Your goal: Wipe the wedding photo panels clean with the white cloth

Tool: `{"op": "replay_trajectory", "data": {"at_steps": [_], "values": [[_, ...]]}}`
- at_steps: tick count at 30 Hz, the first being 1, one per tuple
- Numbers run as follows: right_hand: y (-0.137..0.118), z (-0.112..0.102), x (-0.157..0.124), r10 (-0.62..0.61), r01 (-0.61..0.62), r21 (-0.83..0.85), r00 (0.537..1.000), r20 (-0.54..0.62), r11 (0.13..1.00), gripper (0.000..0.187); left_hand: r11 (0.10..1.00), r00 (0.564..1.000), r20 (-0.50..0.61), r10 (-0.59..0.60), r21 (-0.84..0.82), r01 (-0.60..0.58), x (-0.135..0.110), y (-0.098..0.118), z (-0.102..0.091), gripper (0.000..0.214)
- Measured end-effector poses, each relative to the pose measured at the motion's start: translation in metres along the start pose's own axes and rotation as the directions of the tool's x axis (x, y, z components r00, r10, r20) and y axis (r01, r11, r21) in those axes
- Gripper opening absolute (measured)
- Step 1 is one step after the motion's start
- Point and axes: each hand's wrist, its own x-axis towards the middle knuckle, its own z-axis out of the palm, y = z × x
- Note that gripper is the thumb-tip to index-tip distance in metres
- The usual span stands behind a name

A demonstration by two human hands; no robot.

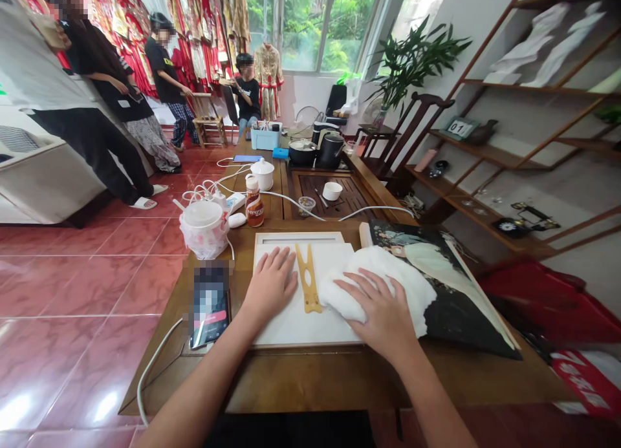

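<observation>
Right grip (383, 315) open, flat on white cotton wad (376, 286); left grip (272, 283) open, flat on white board (334, 328), holding nothing

Passage below white board (284, 328), phone (209, 304) left, painting (468, 306) right
</observation>
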Motion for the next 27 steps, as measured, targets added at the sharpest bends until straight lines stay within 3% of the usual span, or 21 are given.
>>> {"op": "replay_trajectory", "data": {"at_steps": [3, 10, 13, 15, 19, 22, 24, 27], "values": [[-0.003, 0.0, -0.002, -0.005, 0.005, 0.032, 1.0, -0.008, 0.999, 0.054, 1.0, 1.0, 0.001, -0.003, 0.007, 0.003, 0.0, 0.0, 0.0, 0.044], [-0.05, 0.001, -0.009, -0.302, 0.292, 0.141, 0.952, 0.057, 0.946, 0.057, 1.0, 1.0, 0.009, 0.005, 0.019, -0.005, 0.001, 0.001, 0.001, 0.044], [-0.053, 0.001, -0.01, -0.379, 0.364, 0.156, 0.922, 0.082, 0.918, 0.059, 1.0, 1.0, 0.017, 0.015, 0.02, -0.016, 0.001, 0.001, 0.0, 0.043], [-0.045, -0.001, -0.009, -0.347, 0.332, 0.149, 0.934, 0.09, 0.931, 0.059, 1.0, 1.0, 0.016, 0.01, 0.019, -0.011, 0.002, 0.002, -0.001, 0.043], [-0.018, -0.003, -0.007, -0.133, 0.129, 0.093, 0.99, 0.041, 0.987, 0.06, 1.0, 1.0, 0.007, -0.001, 0.007, 0.001, 0.002, 0.001, 0.001, 0.043], [-0.003, -0.003, -0.007, -0.018, 0.018, 0.034, 1.0, 0.01, 0.999, 0.056, 1.0, 1.0, 0.002, -0.001, -0.003, 0.001, 0.002, 0.001, 0.002, 0.043], [-0.003, -0.003, -0.006, -0.01, 0.01, 0.015, 1.0, 0.012, 1.0, 0.055, 1.0, 1.0, 0.002, 0.0, -0.003, 0.0, 0.001, 0.001, 0.003, 0.044], [-0.018, -0.002, -0.006, -0.095, 0.093, 0.044, 0.995, 0.045, 0.995, 0.056, 1.0, 1.0, 0.004, -0.004, 0.0, 0.004, 0.001, 0.001, 0.002, 0.044]]}}
